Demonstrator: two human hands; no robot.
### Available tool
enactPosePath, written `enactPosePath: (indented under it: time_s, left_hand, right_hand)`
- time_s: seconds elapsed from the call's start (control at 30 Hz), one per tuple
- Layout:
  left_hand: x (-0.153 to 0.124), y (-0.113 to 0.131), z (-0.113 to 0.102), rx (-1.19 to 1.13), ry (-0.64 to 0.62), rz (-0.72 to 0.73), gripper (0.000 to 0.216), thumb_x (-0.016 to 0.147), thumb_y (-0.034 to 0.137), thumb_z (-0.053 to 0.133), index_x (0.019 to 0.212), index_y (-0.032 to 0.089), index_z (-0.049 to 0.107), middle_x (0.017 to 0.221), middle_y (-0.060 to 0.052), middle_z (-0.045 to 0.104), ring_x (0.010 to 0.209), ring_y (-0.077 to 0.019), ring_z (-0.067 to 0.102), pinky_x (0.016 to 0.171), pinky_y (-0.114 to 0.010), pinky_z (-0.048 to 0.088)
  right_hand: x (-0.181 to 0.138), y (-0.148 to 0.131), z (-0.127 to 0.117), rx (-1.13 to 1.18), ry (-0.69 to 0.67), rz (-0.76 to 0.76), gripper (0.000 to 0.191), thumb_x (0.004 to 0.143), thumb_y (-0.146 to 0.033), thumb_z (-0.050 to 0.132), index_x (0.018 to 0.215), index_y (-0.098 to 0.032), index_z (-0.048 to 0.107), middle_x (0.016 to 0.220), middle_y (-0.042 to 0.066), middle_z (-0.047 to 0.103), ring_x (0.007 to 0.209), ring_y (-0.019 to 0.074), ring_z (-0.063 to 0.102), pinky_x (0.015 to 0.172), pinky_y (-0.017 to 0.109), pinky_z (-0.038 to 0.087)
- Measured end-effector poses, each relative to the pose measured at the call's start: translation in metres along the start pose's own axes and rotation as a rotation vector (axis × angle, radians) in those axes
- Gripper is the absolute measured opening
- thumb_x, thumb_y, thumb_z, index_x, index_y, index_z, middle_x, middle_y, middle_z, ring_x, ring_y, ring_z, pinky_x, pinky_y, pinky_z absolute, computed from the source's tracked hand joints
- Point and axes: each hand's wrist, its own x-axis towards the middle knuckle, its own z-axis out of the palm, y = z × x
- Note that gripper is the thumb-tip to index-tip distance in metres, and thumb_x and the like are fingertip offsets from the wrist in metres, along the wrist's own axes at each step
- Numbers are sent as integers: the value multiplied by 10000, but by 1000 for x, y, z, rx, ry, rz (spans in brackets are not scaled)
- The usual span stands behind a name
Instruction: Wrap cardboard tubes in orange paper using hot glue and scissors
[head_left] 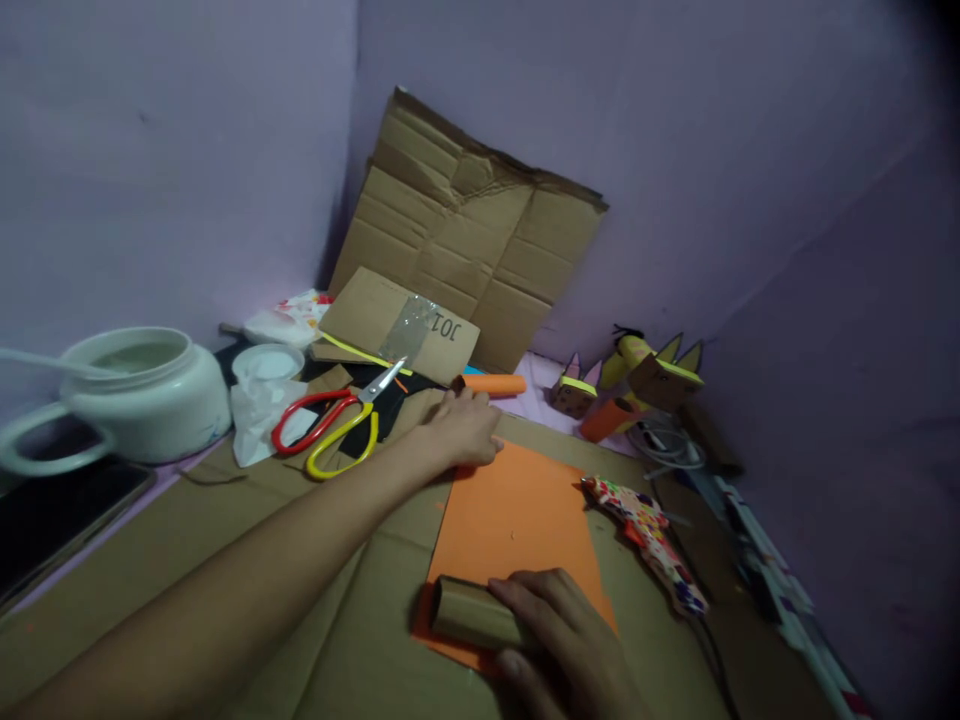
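An orange sheet of paper [514, 520] lies on flattened cardboard [225, 540]. My left hand [465, 428] rests fingers-down on the sheet's far left corner, pressing it flat. My right hand [559, 630] is curled over a brown cardboard tube [469, 612] that lies across the sheet's near edge. An orange rolled tube [495, 384] lies just beyond my left hand. Scissors [337, 420] with one red and one yellow handle lie to the left.
A patterned glue gun [649, 535] with its cable lies right of the sheet. Cardboard pieces [465, 240] lean in the corner. A white jug [135, 395], a lid and tissue sit left, a phone [52, 515] nearer. Small cardboard figures [645, 380] stand at right.
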Motion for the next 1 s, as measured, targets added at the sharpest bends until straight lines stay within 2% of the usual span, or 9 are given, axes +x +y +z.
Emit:
enactPosePath:
  time_s: [0.2,0.3,0.4,0.53,0.63,0.77,0.83,0.9,1.0]
  left_hand:
    - [-2,2,0,43,-18,56,379,770,464,573,999,172,650,1047,-136,619,982,-300,558,827,-418,428]
    - [-6,5,-1,54,-28,38,264,790,392,556,870,172,678,901,-128,660,881,-283,598,758,-379,441]
    - [-10,7,-3,60,-32,21,201,776,288,551,773,140,686,851,-161,676,834,-297,619,721,-379,442]
    - [-16,1,-6,22,-3,-12,166,736,287,577,713,154,673,776,-138,676,810,-303,626,713,-387,446]
    - [-19,-7,-4,-51,64,-39,179,747,281,574,851,164,662,882,-126,662,878,-304,608,761,-407,442]
    - [-22,-15,-3,-235,196,-91,341,730,161,560,1071,168,578,1128,-132,563,1012,-289,546,849,-413,407]
    - [-26,-15,-4,-379,251,-154,340,708,88,516,1034,172,570,1051,-107,573,956,-261,552,820,-389,412]
    - [-34,-14,-4,-563,276,-220,262,682,60,503,906,177,576,885,-64,584,855,-232,561,763,-364,421]
    - [-52,-7,-5,-909,216,-300,100,667,101,563,725,177,535,685,-8,545,679,-174,553,653,-313,436]
  right_hand:
    - [5,1,-1,13,34,-57,316,937,-367,419,1180,-190,517,878,85,661,733,179,608,597,276,524]
    - [6,0,-2,25,27,-61,318,942,-370,409,1191,-196,502,878,85,657,736,181,606,599,280,523]
    - [5,0,-2,23,15,-65,326,941,-407,402,1175,-206,505,844,76,661,701,179,608,568,273,519]
    - [4,2,-2,-1,-7,-89,340,943,-420,392,1184,-209,505,836,74,676,683,178,618,554,266,525]
    - [4,2,-1,1,-13,-91,336,942,-414,399,1183,-210,511,845,74,680,695,178,627,562,264,533]
    - [3,-1,-3,22,-5,-31,330,922,-377,457,1202,-210,507,885,78,677,742,188,631,608,277,543]
    - [2,-5,-4,50,-15,16,337,911,-334,488,1226,-218,495,933,80,672,804,197,629,666,291,546]
    - [0,-9,-6,88,-31,73,344,903,-298,502,1240,-230,486,986,80,661,870,202,620,719,299,542]
    - [-3,-13,-7,137,-41,153,352,894,-257,512,1245,-238,490,1023,78,648,919,201,611,759,295,539]
